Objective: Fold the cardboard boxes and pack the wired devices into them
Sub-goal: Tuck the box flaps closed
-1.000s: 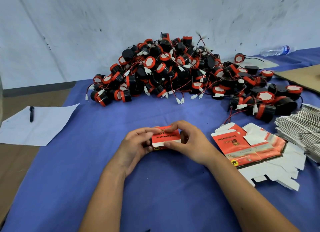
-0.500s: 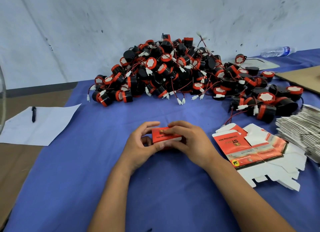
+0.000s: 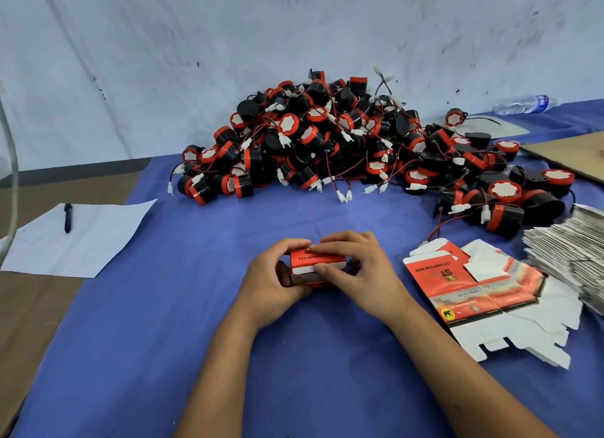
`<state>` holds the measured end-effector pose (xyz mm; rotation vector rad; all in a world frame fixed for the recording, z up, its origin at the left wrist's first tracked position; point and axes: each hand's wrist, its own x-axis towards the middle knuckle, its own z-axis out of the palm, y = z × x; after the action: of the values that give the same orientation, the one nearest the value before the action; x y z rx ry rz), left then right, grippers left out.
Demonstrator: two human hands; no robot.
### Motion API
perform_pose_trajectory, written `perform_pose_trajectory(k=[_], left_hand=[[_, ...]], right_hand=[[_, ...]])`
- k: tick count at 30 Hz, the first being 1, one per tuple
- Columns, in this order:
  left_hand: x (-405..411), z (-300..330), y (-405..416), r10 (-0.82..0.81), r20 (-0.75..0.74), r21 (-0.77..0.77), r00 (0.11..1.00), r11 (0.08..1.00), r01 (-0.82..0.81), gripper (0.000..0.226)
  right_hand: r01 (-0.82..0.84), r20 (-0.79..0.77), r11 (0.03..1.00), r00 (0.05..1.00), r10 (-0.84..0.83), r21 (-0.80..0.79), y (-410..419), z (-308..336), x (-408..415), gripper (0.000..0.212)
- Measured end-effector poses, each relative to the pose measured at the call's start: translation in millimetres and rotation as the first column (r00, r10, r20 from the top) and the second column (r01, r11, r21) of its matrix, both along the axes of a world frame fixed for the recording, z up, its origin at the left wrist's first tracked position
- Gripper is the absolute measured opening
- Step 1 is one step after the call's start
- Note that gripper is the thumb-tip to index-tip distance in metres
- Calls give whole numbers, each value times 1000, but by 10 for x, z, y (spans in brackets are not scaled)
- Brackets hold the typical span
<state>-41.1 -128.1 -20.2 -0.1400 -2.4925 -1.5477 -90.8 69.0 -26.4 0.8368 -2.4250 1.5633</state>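
The small box [image 3: 316, 267] lies lengthwise between my hands; my left hand [image 3: 271, 282] and right hand [image 3: 354, 274] both grip it with curled fingers.

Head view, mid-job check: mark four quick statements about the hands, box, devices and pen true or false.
1. Both hands, left and right, grip the small red-and-white cardboard box. True.
2. The pile of black-and-red wired devices lies nearer the person than the box. False: it lies beyond it, toward the wall.
3. Unfolded flat red-and-white box blanks lie to the right of the hands. True.
4. The black pen lies on the blue tablecloth. False: it lies on the white paper sheet.
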Motion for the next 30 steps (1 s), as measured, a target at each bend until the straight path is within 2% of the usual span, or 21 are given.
perform_pose_trajectory(k=[2,4,7,8,11,13,16,19,25,27,30], left_hand=[[1,5,-2,-26,-9,35,1000,999,27,63],[12,6,12,-51,-15,129,999,990,52,51],[-2,-6,34,-25,-26,230,999,973,30,30],[-11,-27,38,-2,-41,212,999,977,10,29],[-37,-70,59,104,-165,-61,981,991,-115,36],[-37,-86,83,104,-233,-143,967,980,-140,38],[-30,-74,132,108,-265,-141,958,979,-150,37],[-11,-41,144,123,-267,-132,956,978,-162,30],[10,-62,148,146,-214,42,966,989,-141,33],[19,-51,143,137,-240,7,961,990,-140,30],[21,-16,110,106,-296,-170,949,972,-161,30]], right_hand=[[32,67,994,997,-25,-108,-6,22,17,24],[74,65,975,996,-62,-208,-12,33,32,24],[123,8,972,992,-124,-198,-8,35,52,23],[136,-17,974,990,-142,-181,-8,30,59,22],[169,-32,973,984,-176,-158,-12,22,49,18],[170,-11,974,985,-174,-153,-30,12,35,11],[137,-23,981,990,-141,-137,-3,-3,19,7],[90,-76,988,992,-99,-123,55,-14,47,20],[197,-183,970,958,-222,-145,75,-8,70,16],[200,-195,969,955,-225,-143,66,-23,68,15],[180,-232,976,951,-204,-120,71,-24,47,12]])
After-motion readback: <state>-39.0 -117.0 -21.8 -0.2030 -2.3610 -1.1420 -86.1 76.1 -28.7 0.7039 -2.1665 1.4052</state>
